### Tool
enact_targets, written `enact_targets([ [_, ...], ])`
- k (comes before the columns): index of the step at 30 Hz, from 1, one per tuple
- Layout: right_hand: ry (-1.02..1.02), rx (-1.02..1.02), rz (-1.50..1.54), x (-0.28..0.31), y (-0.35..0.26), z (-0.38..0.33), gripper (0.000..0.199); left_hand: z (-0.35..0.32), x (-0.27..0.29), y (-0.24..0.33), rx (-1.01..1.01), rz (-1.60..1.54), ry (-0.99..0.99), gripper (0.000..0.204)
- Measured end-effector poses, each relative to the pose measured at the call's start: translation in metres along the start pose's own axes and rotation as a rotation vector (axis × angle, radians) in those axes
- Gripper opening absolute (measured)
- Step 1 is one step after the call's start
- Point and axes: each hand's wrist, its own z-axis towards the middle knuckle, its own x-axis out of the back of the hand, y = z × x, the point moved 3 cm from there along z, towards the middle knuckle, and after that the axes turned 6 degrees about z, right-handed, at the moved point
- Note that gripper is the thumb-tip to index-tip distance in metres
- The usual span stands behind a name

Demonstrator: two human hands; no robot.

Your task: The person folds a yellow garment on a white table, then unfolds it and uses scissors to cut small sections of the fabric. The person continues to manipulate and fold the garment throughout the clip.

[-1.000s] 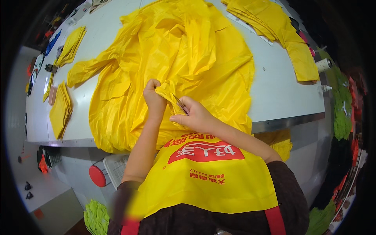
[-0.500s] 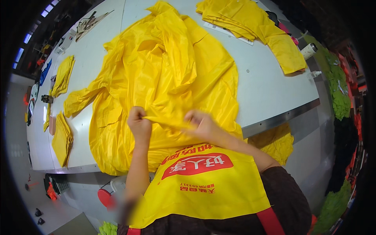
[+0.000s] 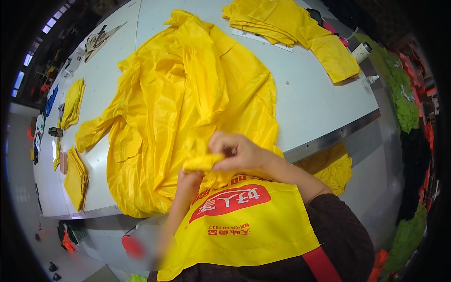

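Note:
A large, thin, shiny yellow coat (image 3: 164, 94) lies spread and crumpled on the table, one sleeve (image 3: 101, 129) reaching out to the left. Close to my body, a gathered end of the cloth (image 3: 202, 162), which looks like a sleeve cuff, is raised between my hands. My left hand (image 3: 189, 182) is closed under this cuff, its fingers partly hidden by the cloth. From the right, my right hand (image 3: 237, 151) pinches the cuff's other edge between thumb and fingers. Below them is the yellow apron (image 3: 263, 230) that I wear, with red printing and red straps.
Folded yellow garments (image 3: 277, 21) are piled at the far right of the white table (image 3: 319, 103). Smaller folded yellow stacks (image 3: 76, 178) lie on the left. A bottle (image 3: 361, 51) stands near the right edge. More yellow cloth (image 3: 336, 167) sits below the table's edge.
My hands have come closer together. The left moved right and down, turning under the cloth; the stretched fold between them is now a short bunched cuff. The view has shifted slightly.

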Motion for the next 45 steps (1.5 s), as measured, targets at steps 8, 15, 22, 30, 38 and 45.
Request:
enact_targets([
  [8,0.210,-0.045,0.001,-0.011,-0.017,0.004,0.029,-0.003,0.006,-0.006,-0.519,0.469,-0.148,0.033],
  [15,0.274,-0.170,0.597,-0.008,-0.013,-0.003,0.025,-0.003,-0.014,0.002,-0.170,-0.042,-0.286,0.069],
  [22,0.288,-0.190,1.006,-0.006,-0.009,-0.011,0.019,0.005,-0.040,-0.003,-0.251,-0.092,-0.265,0.067],
  [30,0.267,-0.149,0.834,-0.018,-0.016,-0.020,0.020,0.001,-0.029,0.001,-0.348,0.280,0.050,0.044],
  [38,0.342,0.414,-0.921,-0.038,-0.008,-0.017,0.022,0.054,0.076,0.003,-0.402,0.254,0.639,0.013],
  [45,0.549,0.060,-0.894,0.048,0.026,-0.026,0.018,0.017,0.042,-0.051,0.302,0.059,0.264,0.030],
])
